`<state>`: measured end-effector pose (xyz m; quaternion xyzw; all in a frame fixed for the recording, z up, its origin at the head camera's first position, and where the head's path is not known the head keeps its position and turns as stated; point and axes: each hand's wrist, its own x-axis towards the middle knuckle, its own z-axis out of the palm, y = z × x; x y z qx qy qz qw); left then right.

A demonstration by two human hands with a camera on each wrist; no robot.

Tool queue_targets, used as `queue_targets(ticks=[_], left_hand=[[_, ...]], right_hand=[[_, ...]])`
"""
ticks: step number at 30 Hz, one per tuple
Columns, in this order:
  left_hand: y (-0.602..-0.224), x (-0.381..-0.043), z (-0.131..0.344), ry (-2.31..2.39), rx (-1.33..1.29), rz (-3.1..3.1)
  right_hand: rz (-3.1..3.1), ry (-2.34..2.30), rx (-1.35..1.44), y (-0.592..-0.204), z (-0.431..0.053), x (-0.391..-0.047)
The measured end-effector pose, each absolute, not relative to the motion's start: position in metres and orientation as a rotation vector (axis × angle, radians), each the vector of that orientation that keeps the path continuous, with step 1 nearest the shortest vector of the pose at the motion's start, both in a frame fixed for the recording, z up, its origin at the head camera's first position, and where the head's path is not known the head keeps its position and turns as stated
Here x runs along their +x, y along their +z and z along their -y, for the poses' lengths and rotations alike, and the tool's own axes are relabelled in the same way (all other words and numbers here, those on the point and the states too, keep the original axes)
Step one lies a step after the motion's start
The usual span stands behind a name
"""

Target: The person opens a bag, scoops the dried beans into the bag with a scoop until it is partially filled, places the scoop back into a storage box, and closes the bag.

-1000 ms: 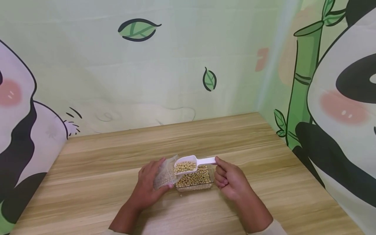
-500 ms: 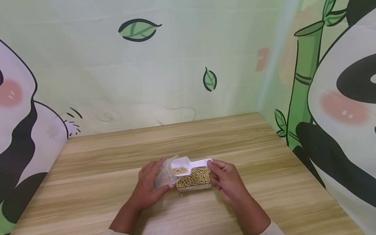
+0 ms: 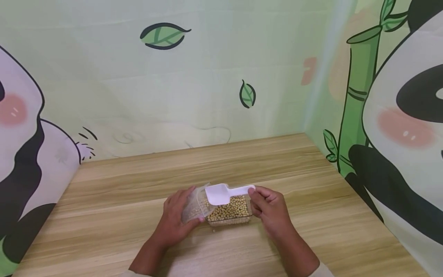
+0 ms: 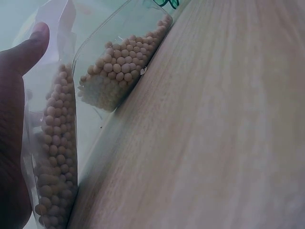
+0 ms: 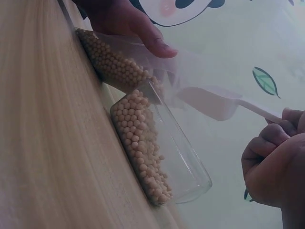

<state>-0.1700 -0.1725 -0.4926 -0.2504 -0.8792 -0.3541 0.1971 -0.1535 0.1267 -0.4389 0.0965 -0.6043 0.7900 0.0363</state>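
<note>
A person pinches the handle of a white scoop in the right hand, the scoop's bowl tipped and raised over the left part of a clear rectangular container on a wood-grain tabletop. The left hand holds a clear pouch just to the container's left, fingers and thumb curled about its sides and its mouth leaning toward the container's rim; whether the scoop touches the pouch is hard to tell. Pale round beans lie inside the container below its rim, and more fill the lower part of the pouch. One loose bean sits just in front of the container. Well behind the container, a pale green wall bears painted leaves.
</note>
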Motion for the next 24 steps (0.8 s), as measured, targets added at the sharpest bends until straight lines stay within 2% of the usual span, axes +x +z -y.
queue_targets(ticks=[9,14,17,24], left_hand=[[-0.493,-0.17,0.173,-0.997,-0.701,2.489],[-0.493,-0.169,0.173,-1.01,-0.695,2.488],[-0.494,-0.169,0.173,-1.0,-0.695,2.484],[-0.494,-0.169,0.173,-0.999,-0.693,2.483]], right_hand=[[1.599,2.394,-0.013,-0.428,-0.136,-0.158],[1.722,2.153,-0.086,-0.429,-0.136,-0.157],[1.873,1.897,0.027,-0.434,-0.133,-0.155],[1.914,1.247,0.538,-0.448,-0.127,-0.156]])
